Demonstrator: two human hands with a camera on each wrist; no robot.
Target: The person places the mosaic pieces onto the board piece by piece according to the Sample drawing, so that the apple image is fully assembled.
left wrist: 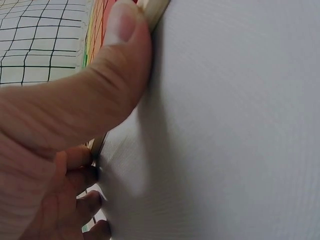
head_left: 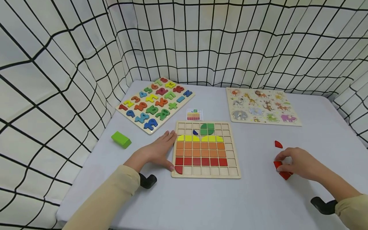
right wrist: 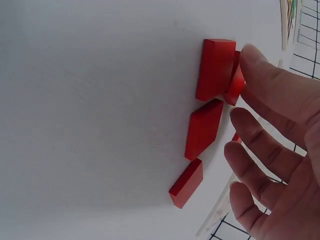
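Note:
My left hand [head_left: 157, 150] rests at the left edge of a wooden grid board [head_left: 238, 172], thumb and fingers spread and touching its rim. Filled cells include red squares [head_left: 196, 161], orange squares [head_left: 200, 149], yellow pieces [head_left: 188, 138], green pieces [head_left: 207, 129] and a red quarter-round [head_left: 178, 169] in the bottom-left corner. A small blue piece [head_left: 195, 132] lies near the top. On the right, thumb and index finger of my right hand [head_left: 299, 163] pinch a red piece [right wrist: 235, 82], partly hidden by them. Several red blocks [right wrist: 205, 127] lie beside it; a red quarter-round [head_left: 278, 144] lies beyond.
A small picture card [head_left: 194, 114] lies behind the board. An alphabet-and-number puzzle [head_left: 155, 105] is at the back left, an animal puzzle [head_left: 261, 107] at the back right. A green block [head_left: 121, 139] sits at left. Black netting [head_left: 201, 48] surrounds the white-covered table [head_left: 207, 204].

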